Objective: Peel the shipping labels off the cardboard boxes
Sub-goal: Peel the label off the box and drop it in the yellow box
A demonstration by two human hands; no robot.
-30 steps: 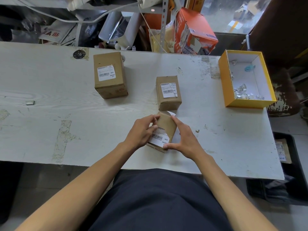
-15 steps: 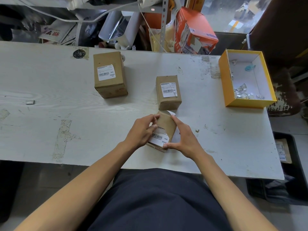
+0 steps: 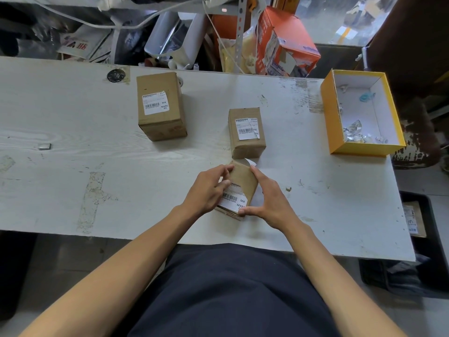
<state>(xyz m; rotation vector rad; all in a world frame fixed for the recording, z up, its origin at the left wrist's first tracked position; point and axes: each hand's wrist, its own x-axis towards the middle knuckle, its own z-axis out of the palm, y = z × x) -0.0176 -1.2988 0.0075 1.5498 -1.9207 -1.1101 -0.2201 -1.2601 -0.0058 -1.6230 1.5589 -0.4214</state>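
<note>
A small cardboard box (image 3: 244, 180) stands tilted near the table's front edge, held between both hands. My left hand (image 3: 206, 190) grips its left side, fingers over the white shipping label (image 3: 234, 201). My right hand (image 3: 269, 200) clasps the right side, thumb on the label's lower corner. A white flap of paper (image 3: 250, 162) sticks up behind the box. Another small box (image 3: 245, 144) with a partly lifted label (image 3: 246, 128) sits just beyond. A larger box (image 3: 161, 127) with a label (image 3: 155, 103) stands to the back left.
A white worn table (image 3: 73, 166) carries everything. An open yellow box (image 3: 337, 132) holding paper scraps sits at the right. Clutter and an orange carton (image 3: 286, 42) lie behind the table. A small metal piece (image 3: 43, 146) rests at the left. A black bin (image 3: 422, 239) stands on the floor at the right.
</note>
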